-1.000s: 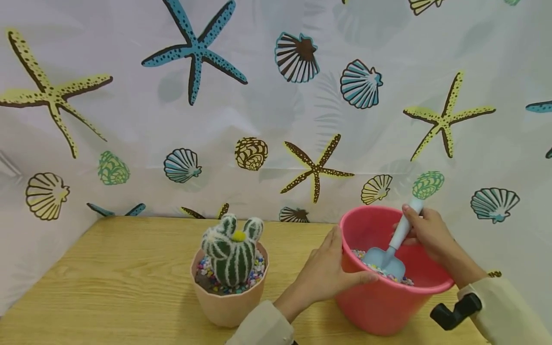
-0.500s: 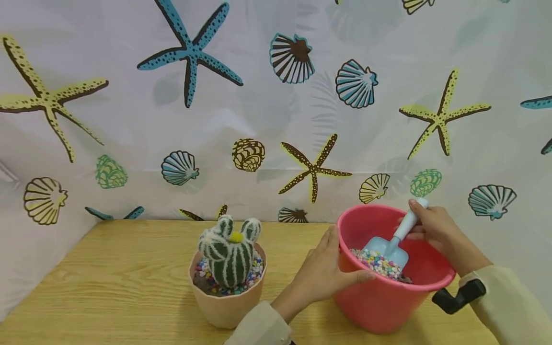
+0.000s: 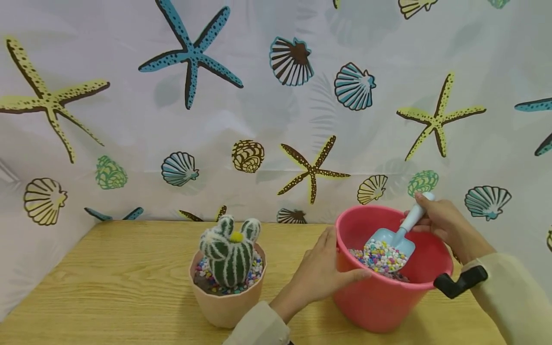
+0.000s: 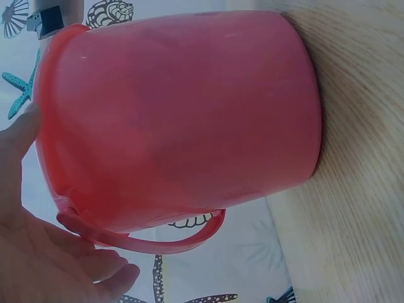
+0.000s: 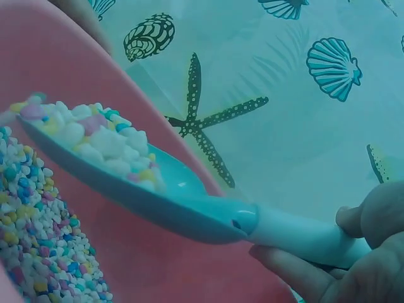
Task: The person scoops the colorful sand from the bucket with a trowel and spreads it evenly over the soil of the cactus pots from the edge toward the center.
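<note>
My right hand (image 3: 446, 226) grips the handle of a light blue scoop (image 3: 413, 217). In the right wrist view the scoop's blade (image 5: 136, 196) carries a heap of small multicoloured pebbles (image 5: 104, 136). The scoop is tilted, within the mouth of a pink bucket (image 3: 379, 306), above more pebbles (image 5: 44, 233) inside it. My left hand (image 3: 316, 273) rests against the bucket's left side, thumb and fingers spread along the outside near the rim. In the left wrist view the bucket's curved carrying handle (image 4: 170, 245) hangs close to my left fingers.
A green knitted cactus (image 3: 230, 261) with a yellow flower stands in a peach pot (image 3: 228, 306) left of the bucket, with coloured pebbles around its base. Both stand on a wooden table (image 3: 116, 282). A sheet printed with starfish and shells (image 3: 258, 110) hangs behind.
The scoop, earlier down among the pebbles, has risen and levelled with a heap in its blade. My right hand has shifted slightly right. My left hand stays against the bucket.
</note>
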`<control>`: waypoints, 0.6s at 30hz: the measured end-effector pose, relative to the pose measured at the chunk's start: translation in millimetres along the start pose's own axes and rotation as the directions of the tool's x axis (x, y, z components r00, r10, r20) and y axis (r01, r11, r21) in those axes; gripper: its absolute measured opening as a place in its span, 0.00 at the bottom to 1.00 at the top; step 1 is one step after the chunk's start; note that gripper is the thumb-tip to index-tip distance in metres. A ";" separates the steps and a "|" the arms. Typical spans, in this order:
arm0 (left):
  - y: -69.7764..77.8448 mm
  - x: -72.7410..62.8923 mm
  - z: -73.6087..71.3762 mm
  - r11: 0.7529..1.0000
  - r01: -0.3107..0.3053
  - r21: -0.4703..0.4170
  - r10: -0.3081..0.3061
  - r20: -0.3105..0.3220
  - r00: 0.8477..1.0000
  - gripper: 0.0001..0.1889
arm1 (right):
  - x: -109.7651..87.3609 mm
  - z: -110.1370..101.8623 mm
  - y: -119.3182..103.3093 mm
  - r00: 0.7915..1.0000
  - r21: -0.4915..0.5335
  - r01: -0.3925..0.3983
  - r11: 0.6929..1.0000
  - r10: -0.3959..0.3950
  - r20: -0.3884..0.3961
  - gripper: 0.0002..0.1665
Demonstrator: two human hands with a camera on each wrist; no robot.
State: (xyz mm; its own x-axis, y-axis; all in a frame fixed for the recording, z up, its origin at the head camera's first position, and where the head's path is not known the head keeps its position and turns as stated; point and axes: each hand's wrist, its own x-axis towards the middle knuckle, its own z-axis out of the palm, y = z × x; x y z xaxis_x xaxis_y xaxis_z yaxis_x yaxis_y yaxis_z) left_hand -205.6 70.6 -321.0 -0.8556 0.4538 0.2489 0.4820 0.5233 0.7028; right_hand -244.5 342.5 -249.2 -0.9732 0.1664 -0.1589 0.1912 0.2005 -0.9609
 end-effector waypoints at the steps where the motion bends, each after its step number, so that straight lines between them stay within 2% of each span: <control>1: -0.3 -0.9 -0.2 1.000 0.004 0.003 -0.004 0.001 1.000 0.56 | 0.0 0.1 0.7 1.000 0.007 -0.010 1.000 0.010 0.005 0.38; 6: -1.9 -5.8 -2.2 1.000 0.017 -0.001 -0.017 0.012 1.000 0.53 | -0.5 3.3 1.9 0.999 0.042 -0.023 0.999 0.022 0.024 0.30; 13: -3.3 -15.0 -5.8 0.999 0.044 0.005 -0.045 0.045 0.998 0.48 | 0.4 5.2 -1.6 0.999 0.097 -0.020 0.995 0.015 0.051 0.25; 18: -4.7 -21.6 -9.2 1.000 0.009 -0.002 -0.009 0.052 0.999 0.44 | 0.3 6.3 -6.8 0.999 0.088 -0.012 0.996 0.008 0.045 0.24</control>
State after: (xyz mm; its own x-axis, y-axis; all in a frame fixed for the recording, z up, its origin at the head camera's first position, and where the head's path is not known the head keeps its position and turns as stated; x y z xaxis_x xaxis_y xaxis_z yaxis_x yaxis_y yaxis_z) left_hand -191.1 51.7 -323.5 -0.8488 0.4862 0.2076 0.4739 0.5258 0.7063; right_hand -246.9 335.1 -244.1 -0.9764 0.1239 -0.1767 0.1908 0.1127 -0.9751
